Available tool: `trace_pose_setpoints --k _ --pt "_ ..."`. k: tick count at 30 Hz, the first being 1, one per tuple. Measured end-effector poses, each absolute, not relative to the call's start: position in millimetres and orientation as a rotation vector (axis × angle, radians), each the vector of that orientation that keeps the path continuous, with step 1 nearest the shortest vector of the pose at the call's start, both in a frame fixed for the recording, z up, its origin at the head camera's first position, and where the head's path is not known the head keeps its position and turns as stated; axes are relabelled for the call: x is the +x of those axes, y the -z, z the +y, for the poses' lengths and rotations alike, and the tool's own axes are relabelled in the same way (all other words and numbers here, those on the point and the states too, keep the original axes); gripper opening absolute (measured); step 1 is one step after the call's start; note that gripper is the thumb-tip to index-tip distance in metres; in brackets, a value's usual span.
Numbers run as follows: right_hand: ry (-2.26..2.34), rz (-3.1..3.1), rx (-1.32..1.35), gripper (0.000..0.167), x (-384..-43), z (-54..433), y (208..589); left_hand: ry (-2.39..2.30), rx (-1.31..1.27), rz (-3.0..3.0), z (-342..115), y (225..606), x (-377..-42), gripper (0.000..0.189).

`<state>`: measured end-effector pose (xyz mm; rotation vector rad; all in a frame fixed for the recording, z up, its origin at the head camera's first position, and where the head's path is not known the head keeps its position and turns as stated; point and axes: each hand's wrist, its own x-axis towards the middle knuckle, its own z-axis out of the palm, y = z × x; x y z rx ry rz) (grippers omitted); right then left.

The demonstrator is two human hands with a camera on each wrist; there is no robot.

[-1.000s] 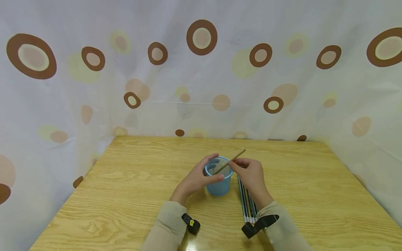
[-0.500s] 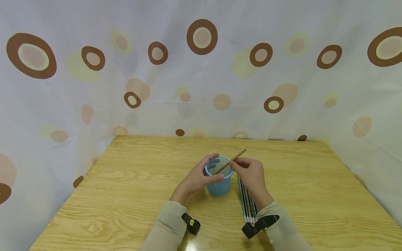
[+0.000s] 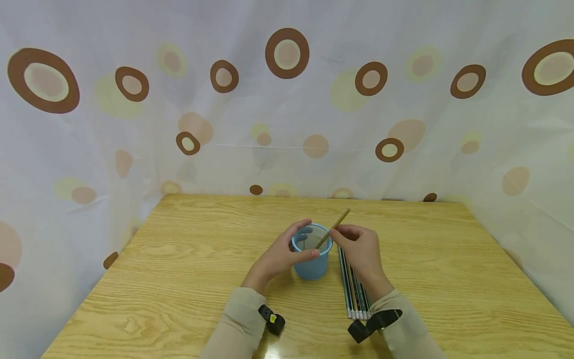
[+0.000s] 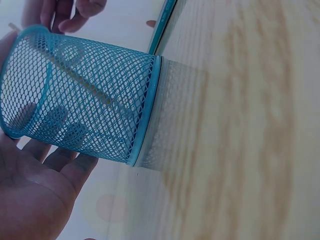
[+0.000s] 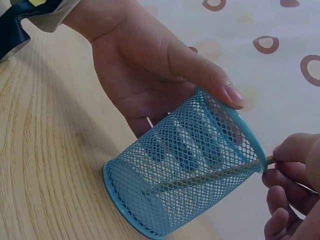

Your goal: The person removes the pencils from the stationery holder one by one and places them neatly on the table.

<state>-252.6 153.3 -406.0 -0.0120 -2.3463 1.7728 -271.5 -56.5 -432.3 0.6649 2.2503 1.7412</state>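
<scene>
A light blue mesh pen cup (image 3: pixel 311 268) stands upright on the table. My left hand (image 3: pixel 279 253) holds it from the left, thumb (image 5: pixel 220 87) at the near rim and the other fingers spread round the far side, seen through the mesh in the right wrist view. With thumb and fingertips, my right hand (image 3: pixel 360 248) pinches a thin yellow-brown pencil (image 3: pixel 342 217) at the right rim. The pencil leans inside the cup, its upper end sticking out to the upper right. Through the mesh in the left wrist view, its lower part (image 4: pixel 90 86) slants toward the base.
Several dark and teal pencils (image 3: pixel 351 294) lie side by side right of the cup, partly under my right wrist, silver ferrules and white erasers toward me. The wooden table (image 3: pixel 188 279) reaches back to a patterned white curtain (image 3: pixel 287 114).
The pencil has tilted steeper, its lower end shifting right within the cup. My right hand has moved slightly right. The left hand and cup stay put.
</scene>
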Motion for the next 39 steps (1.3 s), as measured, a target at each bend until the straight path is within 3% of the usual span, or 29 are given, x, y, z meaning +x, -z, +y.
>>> trace_pose_setpoints --k 15,39 --pt "-1.784 -2.299 0.015 0.04 -245.8 157.7 395.4 -1.73 0.673 2.261 -56.1 433.4 -274.5 0.074" --pt "-1.781 -2.203 0.136 0.034 -227.6 165.5 381.2 -1.721 0.682 2.27 -56.7 434.5 -275.0 0.071"
